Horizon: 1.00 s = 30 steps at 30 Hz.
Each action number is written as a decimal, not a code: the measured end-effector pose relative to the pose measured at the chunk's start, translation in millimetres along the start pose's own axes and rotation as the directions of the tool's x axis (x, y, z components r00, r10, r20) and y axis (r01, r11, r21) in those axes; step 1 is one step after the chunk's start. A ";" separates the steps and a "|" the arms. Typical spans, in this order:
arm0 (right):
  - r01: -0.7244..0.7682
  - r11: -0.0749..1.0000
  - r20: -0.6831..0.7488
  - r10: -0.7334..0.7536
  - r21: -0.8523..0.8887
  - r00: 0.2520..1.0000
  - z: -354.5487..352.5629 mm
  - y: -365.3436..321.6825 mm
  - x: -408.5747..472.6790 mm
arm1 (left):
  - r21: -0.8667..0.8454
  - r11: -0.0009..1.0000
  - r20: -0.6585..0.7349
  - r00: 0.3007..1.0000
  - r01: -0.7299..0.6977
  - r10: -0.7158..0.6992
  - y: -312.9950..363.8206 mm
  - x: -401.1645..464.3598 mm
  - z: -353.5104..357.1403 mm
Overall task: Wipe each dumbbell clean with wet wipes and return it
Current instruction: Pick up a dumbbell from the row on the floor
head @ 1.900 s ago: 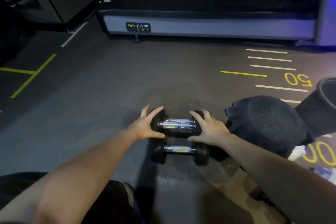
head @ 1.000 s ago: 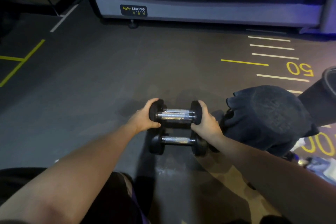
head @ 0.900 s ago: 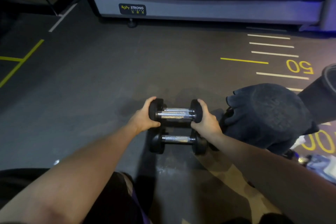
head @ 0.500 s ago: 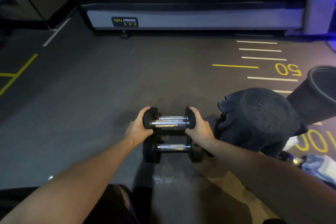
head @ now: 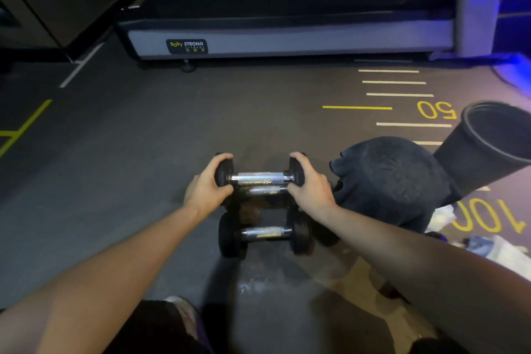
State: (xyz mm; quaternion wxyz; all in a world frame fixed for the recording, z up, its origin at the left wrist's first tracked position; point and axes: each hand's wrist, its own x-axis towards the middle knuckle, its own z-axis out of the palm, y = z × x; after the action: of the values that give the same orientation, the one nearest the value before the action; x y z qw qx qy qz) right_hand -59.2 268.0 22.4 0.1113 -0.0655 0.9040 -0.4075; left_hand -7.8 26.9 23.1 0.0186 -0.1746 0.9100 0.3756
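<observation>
Small dumbbells with black heads and chrome handles sit on the gym floor before me. My left hand [head: 208, 185] grips the left head and my right hand [head: 309, 185] grips the right head of the top dumbbell [head: 260, 177]. Just under it shows the handle of a second dumbbell [head: 265, 190], partly hidden by the first. A third dumbbell [head: 264, 234] lies nearer to me on the floor. Crumpled white wipes [head: 444, 215] lie at the right, beside a blue wipe packet [head: 479, 243].
A dark cloth-covered mound [head: 390, 178] stands right of the dumbbells, touching my right wrist. A black bin [head: 488, 146] lies tilted at far right. A treadmill base [head: 287, 37] runs across the back. The floor bears yellow lines and numbers. My knee shows at the bottom.
Both hands went from resting flat on the top dumbbell's heads to curling round them. The dumbbell now sits a little higher and farther from the near one.
</observation>
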 end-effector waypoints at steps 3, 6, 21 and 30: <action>0.004 1.000 -0.076 -0.003 0.016 0.997 -21.3 -7.9 -1.4 | 0.021 0.997 -0.032 0.997 -0.069 0.069 26.7 2.5 -11.5; 0.032 0.999 -0.147 -0.025 0.044 0.989 -47.5 -11.0 -4.9 | 0.026 0.990 -0.057 0.988 -0.139 0.140 58.3 3.5 -17.4; 0.023 0.998 -0.473 0.009 0.063 0.881 -181.7 10.7 -48.5 | 0.001 0.906 -0.065 0.904 -0.424 0.423 210.6 3.8 12.8; 0.025 1.000 -0.550 -0.022 -0.003 0.835 -235.3 43.9 -57.9 | -0.089 0.869 -0.061 0.874 -0.486 0.482 257.5 1.3 54.8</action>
State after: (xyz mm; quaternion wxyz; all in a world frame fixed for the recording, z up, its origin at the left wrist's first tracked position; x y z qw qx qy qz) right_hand -64.4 479.0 149.3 -0.1577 0.0433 0.8962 -0.4124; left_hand -99.7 233.4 158.0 -0.1017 0.0514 0.9046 0.4108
